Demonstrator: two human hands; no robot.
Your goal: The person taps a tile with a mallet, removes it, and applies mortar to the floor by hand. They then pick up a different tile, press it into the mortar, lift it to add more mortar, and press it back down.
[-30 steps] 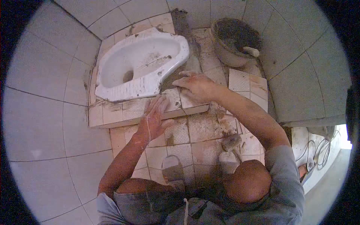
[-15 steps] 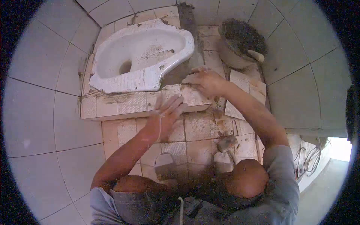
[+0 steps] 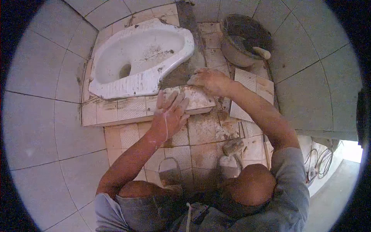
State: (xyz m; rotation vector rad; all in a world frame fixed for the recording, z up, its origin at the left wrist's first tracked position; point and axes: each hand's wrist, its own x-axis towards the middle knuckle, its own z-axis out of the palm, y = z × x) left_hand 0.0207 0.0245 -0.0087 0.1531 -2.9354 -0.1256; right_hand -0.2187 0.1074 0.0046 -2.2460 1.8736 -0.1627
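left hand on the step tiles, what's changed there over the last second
The left hand lifted off the tiled step half a second ago, fingers spread, then came back down flat beside the pale square tile. The right hand slid slightly toward that tile's far edge and kept pressing it. The white ceramic squat pan, mortar bucket and hammer stayed put.

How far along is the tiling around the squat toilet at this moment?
Done: the squat toilet sits in place, with step tiles laid along its front. In hand: the right hand and left hand press a tile at the step's corner. Left: bare mortar beside the toilet, loose tiles and a mortar bucket unused.
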